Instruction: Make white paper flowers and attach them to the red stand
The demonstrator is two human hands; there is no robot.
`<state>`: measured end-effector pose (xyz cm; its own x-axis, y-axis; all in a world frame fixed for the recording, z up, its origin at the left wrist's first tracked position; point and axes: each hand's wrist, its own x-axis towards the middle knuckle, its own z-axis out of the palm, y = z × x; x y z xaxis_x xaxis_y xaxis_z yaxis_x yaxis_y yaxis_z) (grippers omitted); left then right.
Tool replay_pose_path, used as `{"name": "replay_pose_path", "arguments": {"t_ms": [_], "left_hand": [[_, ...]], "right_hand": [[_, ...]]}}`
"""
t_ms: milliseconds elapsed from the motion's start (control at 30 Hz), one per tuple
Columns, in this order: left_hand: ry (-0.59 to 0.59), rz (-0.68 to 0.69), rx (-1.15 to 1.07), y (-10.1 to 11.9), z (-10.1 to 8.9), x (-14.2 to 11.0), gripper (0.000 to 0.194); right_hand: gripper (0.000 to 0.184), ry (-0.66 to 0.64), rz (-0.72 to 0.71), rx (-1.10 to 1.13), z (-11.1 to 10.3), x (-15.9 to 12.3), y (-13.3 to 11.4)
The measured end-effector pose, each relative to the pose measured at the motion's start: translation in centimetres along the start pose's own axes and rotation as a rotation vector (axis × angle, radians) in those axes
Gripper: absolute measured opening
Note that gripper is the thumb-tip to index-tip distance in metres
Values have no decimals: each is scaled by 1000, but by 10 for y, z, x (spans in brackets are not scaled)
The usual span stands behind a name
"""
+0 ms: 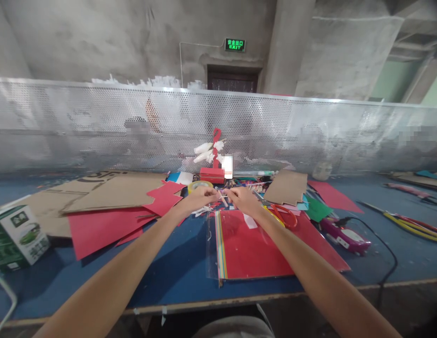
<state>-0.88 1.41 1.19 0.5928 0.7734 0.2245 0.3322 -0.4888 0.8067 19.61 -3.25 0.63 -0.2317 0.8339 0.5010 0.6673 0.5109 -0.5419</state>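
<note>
My left hand and my right hand meet over the middle of the blue table, fingers pinched close together. Between the fingertips is a small pale strip, thin and whitish; its exact kind is too small to make out. A roll of yellowish tape lies just behind my left hand. Below my right hand is a clear packet of red paper with coloured sheets along its left edge. Red-handled scissors rest beside my right wrist.
Cardboard pieces and red paper sheets cover the left side, near a green-and-white carton. At the back stands a red stand with white flowers. To the right lie a purple corded device and yellow-and-red long-handled scissors.
</note>
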Motion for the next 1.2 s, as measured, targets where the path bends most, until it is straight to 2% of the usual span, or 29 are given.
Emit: {"name": "replay_pose_path", "arguments": {"t_ms": [133,233,300,467,700,800,900,1033,1200], "left_hand": [[28,-68,-11,2,-3,0,31],[50,-89,-15,5,-5,-2,29],[45,-78,-14,7,-5,-3,29],[25,-21,8,6,-5,-3,32],[2,7,9,7,-6,-2,30],[28,62,112,8,-12,-3,29],[92,149,285,7,-26,-5,29],[172,113,425,3,-43,-8,28],[93,76,352,-1,-46,-10,28]], "right_hand": [[30,-5,-36,217,1,0,1],[19,21,-39,269,1,0,0],[21,35,-49,217,0,0,0],[38,49,-73,40,-2,0,0],[51,-20,-29,27,1,0,1],[43,-44,-50,105,3,0,2],[32,-11,-41,154,4,0,1],[27,31,-32,136,3,-1,1],[28,29,-41,3,-5,-1,-6]]}}
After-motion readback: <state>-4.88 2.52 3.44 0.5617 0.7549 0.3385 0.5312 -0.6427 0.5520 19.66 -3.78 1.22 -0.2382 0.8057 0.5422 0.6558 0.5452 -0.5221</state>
